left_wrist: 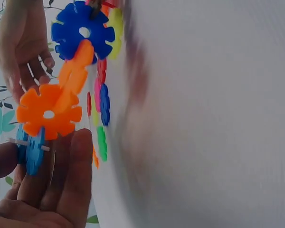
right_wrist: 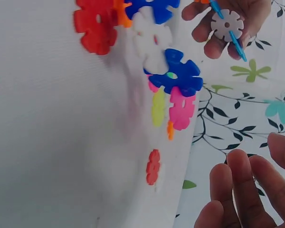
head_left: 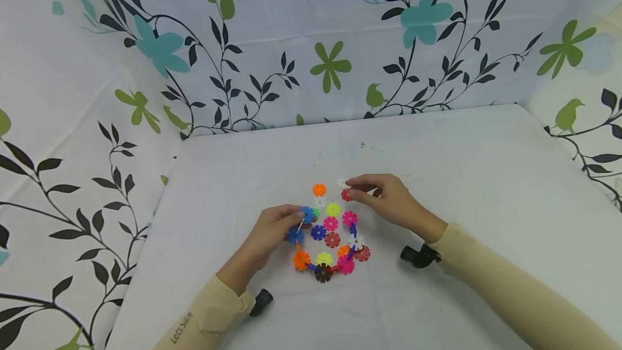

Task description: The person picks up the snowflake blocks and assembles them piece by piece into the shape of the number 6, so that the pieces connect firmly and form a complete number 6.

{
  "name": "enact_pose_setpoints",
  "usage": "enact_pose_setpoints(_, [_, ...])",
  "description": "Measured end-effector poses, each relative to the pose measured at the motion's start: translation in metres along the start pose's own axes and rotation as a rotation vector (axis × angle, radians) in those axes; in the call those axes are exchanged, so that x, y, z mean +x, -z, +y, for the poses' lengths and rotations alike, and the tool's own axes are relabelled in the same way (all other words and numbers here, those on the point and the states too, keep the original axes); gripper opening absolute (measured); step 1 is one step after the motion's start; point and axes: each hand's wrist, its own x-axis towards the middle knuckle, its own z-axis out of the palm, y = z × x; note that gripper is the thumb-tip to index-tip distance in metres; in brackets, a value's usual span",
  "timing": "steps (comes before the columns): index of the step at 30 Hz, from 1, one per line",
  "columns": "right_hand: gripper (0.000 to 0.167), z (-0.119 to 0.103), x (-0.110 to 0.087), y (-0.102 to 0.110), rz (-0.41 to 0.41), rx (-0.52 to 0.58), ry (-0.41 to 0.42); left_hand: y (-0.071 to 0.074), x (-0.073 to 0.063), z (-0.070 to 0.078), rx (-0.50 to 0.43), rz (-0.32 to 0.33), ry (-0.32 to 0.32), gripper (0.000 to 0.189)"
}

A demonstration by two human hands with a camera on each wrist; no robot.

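Note:
My left hand [head_left: 272,228] pinches the end of a chain of linked plastic flower discs between thumb and fingers. At that end are a light blue disc [head_left: 308,214] and a white disc [right_wrist: 227,24], seen edge-on from the head. From there the chain runs through an orange disc [left_wrist: 48,114], a dark blue disc [left_wrist: 84,32] and a brown disc [head_left: 323,273], curving round to a pink disc [head_left: 350,218]. My right hand [head_left: 381,196] hovers by a loose red disc [head_left: 346,195] and a loose white disc [head_left: 342,183], fingers apart with nothing between them.
Several loose discs lie on the white-covered table [head_left: 452,161] inside the chain's curve, among them a yellow disc [head_left: 332,209] and a dark blue disc [head_left: 318,232]. An orange disc [head_left: 319,190] lies farther back. Patterned cloth [head_left: 272,42] hangs behind the table.

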Motion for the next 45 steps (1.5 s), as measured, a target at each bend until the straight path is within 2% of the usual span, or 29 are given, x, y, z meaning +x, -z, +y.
enact_pose_setpoints(3, [0.030, 0.006, -0.002, 0.000, -0.008, -0.028, -0.025, 0.004, 0.000, -0.001, 0.029, 0.030, 0.010, 0.028])
enact_pose_setpoints(7, [0.024, 0.015, -0.007, 0.003, -0.059, -0.081, -0.052, 0.009, 0.000, -0.001, 0.005, 0.008, 0.012, 0.027])
enact_pose_setpoints(13, [0.014, 0.026, -0.014, 0.003, -0.291, -0.130, -0.071, 0.016, 0.001, -0.002, -0.025, -0.030, -0.007, 0.029])
enact_pose_setpoints(16, [0.012, 0.026, -0.017, 0.000, -0.360, -0.187, -0.067, 0.018, 0.001, -0.002, -0.034, -0.040, -0.017, 0.030])
enact_pose_setpoints(22, [0.014, 0.020, -0.021, -0.003, -0.400, -0.193, -0.063, 0.021, 0.001, -0.004, -0.032, -0.041, -0.034, 0.032])
enact_pose_setpoints(27, [0.018, 0.021, -0.023, -0.004, -0.458, -0.175, -0.018, 0.023, 0.001, -0.005, -0.037, -0.006, -0.017, 0.033])
enact_pose_setpoints(33, [0.025, 0.019, -0.025, -0.007, -0.480, -0.228, 0.027, 0.025, 0.001, -0.006, -0.052, 0.030, -0.001, 0.034])
enact_pose_setpoints(37, [0.024, 0.016, -0.026, -0.009, -0.494, -0.243, 0.024, 0.024, 0.002, -0.008, -0.059, 0.036, 0.012, 0.033])
enact_pose_setpoints(45, [0.021, 0.014, -0.027, -0.001, -0.548, -0.185, -0.003, 0.023, 0.003, -0.010, -0.075, 0.042, 0.018, 0.031])
